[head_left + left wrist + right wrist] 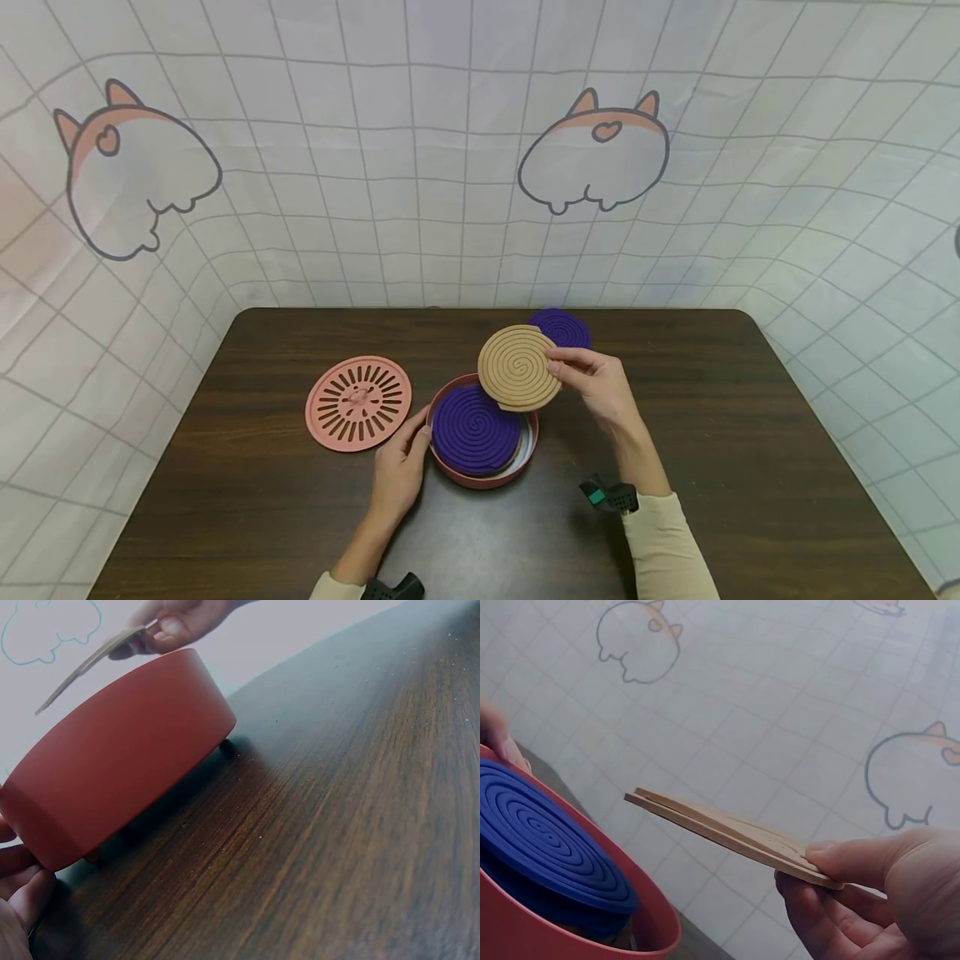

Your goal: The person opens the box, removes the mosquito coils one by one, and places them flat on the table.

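My right hand [600, 387] pinches a tan mosquito coil [517, 368] by its right edge, thumb on top and fingers beneath in the right wrist view. Raised above the table, the coil [712, 825] appears over the far right rim of a round red coil holder [487, 483]. A purple mosquito coil [477, 429] lies inside, on top of other coils that it mostly covers. At the holder's left side, my left hand [401, 471] grips the wall. The left wrist view shows the holder [127, 742] from outside, on small feet.
To the left lies a pink slotted lid [360, 398] on the dark wooden table [712, 417]. Another purple coil [566, 327] is near the table's back edge, partly behind the tan one. A white grid-patterned curtain [420, 167] surrounds the back and sides.
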{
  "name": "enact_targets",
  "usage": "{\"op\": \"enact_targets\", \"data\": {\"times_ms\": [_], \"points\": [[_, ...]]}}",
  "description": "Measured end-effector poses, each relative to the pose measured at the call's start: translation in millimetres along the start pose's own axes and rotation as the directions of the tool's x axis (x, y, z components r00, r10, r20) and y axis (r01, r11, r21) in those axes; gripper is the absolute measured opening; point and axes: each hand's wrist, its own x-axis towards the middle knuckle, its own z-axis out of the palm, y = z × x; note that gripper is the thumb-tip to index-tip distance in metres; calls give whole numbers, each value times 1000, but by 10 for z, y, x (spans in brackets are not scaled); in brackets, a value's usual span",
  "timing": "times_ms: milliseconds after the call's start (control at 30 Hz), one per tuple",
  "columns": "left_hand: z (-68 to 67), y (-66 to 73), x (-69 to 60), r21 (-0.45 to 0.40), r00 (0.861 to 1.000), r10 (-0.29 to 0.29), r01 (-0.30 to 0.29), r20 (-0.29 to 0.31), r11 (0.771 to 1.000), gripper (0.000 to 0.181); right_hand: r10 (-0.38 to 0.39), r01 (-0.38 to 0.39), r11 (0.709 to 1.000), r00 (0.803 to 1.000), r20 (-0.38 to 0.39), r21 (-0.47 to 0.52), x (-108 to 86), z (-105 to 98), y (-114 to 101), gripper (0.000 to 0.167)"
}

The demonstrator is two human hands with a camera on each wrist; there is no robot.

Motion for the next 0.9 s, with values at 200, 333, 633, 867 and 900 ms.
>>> {"op": "enact_targets", "data": {"times_ms": [200,333,633,867,900], "points": [[-9,-4,3,-17,1000,1,-1,-2,1000,34,9,-8,1000,998,-66,22,17,-18,4,32],[-1,-18,4,-14,1000,-8,8,2,1000,34,27,-21,999,993,-118,50,31,-36,27,32],[4,-20,5,-33,1000,0,0,-3,999,33,37,-7,992,969,-243,122,85,-83,78,35],[20,-10,-3,-26,1000,-5,5,-16,1000,33,75,-15,983,940,-332,180,155,-144,110,35],[22,-18,0,-31,1000,-7,6,-21,999,33,82,-16,981,936,-342,191,167,-155,114,35]]}}
